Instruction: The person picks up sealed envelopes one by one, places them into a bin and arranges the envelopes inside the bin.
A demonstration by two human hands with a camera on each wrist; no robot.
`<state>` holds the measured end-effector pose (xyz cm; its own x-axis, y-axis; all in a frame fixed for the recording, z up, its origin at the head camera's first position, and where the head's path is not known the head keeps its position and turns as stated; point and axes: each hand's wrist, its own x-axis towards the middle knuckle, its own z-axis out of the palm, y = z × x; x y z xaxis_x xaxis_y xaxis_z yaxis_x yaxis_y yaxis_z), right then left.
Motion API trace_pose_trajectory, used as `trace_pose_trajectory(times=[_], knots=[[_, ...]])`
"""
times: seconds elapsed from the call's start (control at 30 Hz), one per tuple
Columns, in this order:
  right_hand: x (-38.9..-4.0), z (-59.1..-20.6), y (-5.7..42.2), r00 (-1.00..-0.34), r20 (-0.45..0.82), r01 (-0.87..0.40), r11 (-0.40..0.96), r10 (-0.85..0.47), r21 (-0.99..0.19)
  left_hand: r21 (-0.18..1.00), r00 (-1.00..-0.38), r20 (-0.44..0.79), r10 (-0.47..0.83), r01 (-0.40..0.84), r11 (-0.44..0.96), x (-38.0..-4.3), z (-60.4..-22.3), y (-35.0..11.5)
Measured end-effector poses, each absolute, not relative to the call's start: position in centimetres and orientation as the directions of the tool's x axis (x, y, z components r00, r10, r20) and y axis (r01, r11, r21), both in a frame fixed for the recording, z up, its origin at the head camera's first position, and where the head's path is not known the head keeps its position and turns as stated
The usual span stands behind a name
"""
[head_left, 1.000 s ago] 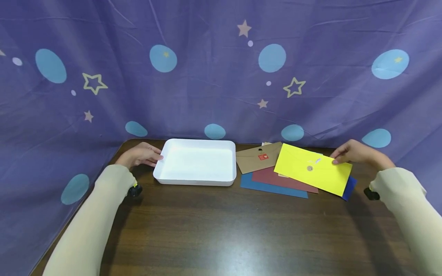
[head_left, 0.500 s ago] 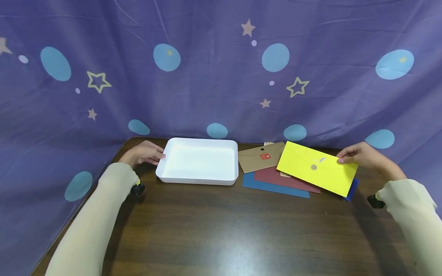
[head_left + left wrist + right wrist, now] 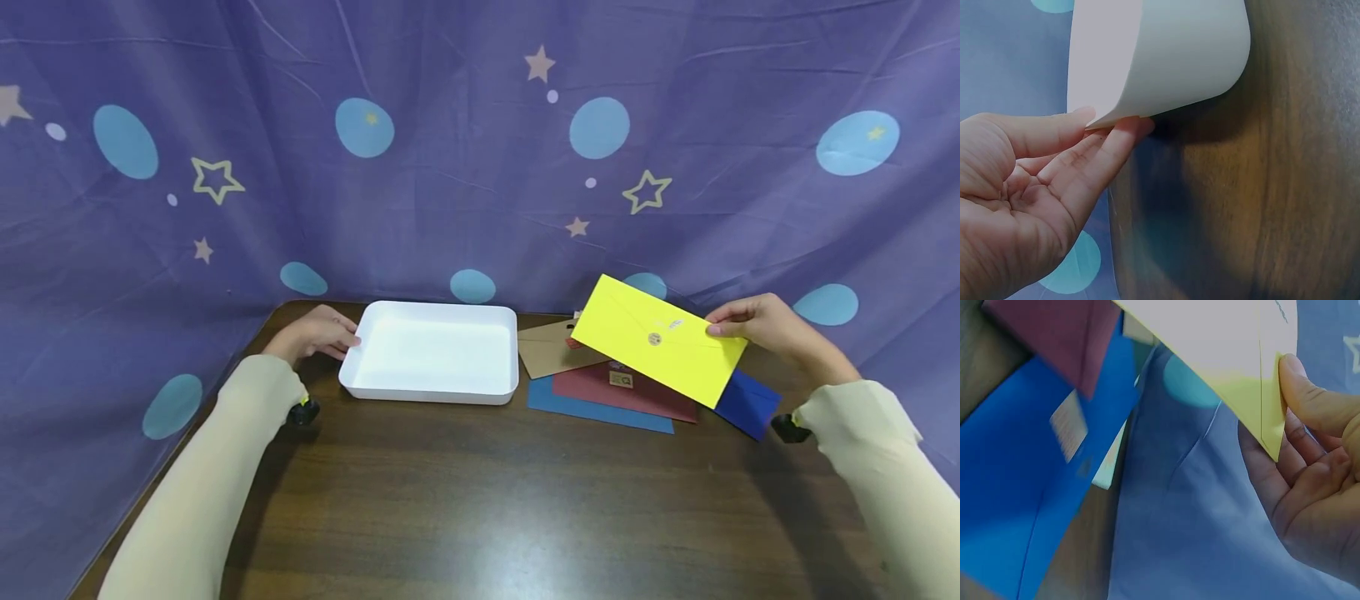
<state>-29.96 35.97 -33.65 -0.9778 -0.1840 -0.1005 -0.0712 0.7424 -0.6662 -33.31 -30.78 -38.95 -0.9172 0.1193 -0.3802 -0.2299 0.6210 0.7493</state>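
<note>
A white rectangular tray (image 3: 435, 394) with nothing in it stands at the back of the table. My left hand (image 3: 318, 333) pinches its left rim, thumb over the edge and fingers beneath, as the left wrist view shows. On the right, my right hand (image 3: 765, 329) holds a yellow envelope (image 3: 660, 342) by its right end, between thumb and fingers. The envelope is raised and tilted over a loose pile: a brown kraft envelope (image 3: 543, 350), a dark red envelope (image 3: 660, 402), a teal-blue envelope (image 3: 585, 412) and a deep blue envelope (image 3: 997, 462) bearing a pale label.
The dark wooden table (image 3: 480, 500) reaches toward me in front of the tray and pile. Right behind them hangs a purple curtain (image 3: 465, 167) with blue dots and stars. A pale green paper edge (image 3: 1107, 465) shows from under the deep blue envelope.
The yellow envelope has risen off the pile and shifted left with my right hand, uncovering more of the deep blue envelope. My left hand stays at the tray's rim.
</note>
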Motion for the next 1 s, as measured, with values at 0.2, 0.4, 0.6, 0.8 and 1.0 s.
trace_pose_trajectory(times=[0.2, 0.4, 0.6, 0.8, 1.0], knots=[[-30.6, -32.5, 33.5, -0.973, -0.099, -0.071, 0.676, -0.209, -0.733, 0.749, -0.918, -0.379, 0.114, -0.232, 0.621, -33.3, -39.0, -30.7], [-31.1, -31.2, 30.4, -0.959, -0.137, -0.053, 0.635, -0.246, -0.770, 0.757, -0.923, -0.365, 0.120, -0.220, 0.616, -33.0, -38.8, -30.5], [-31.6, -29.7, 26.9, -0.937, -0.170, -0.084, 0.670, -0.304, -0.737, 0.743, -0.924, -0.368, 0.101, -0.227, 0.630, -32.9, -38.9, -30.3], [-32.1, -28.3, 23.1, -0.916, -0.228, -0.083, 0.713, -0.329, -0.696, 0.744, -0.927, -0.364, 0.087, -0.233, 0.627, -32.9, -39.0, -30.3], [-32.9, -28.1, 20.2, -0.907, -0.274, -0.061, 0.745, -0.320, -0.665, 0.745, -0.930, -0.359, 0.082, -0.233, 0.625, -32.9, -38.8, -30.1]])
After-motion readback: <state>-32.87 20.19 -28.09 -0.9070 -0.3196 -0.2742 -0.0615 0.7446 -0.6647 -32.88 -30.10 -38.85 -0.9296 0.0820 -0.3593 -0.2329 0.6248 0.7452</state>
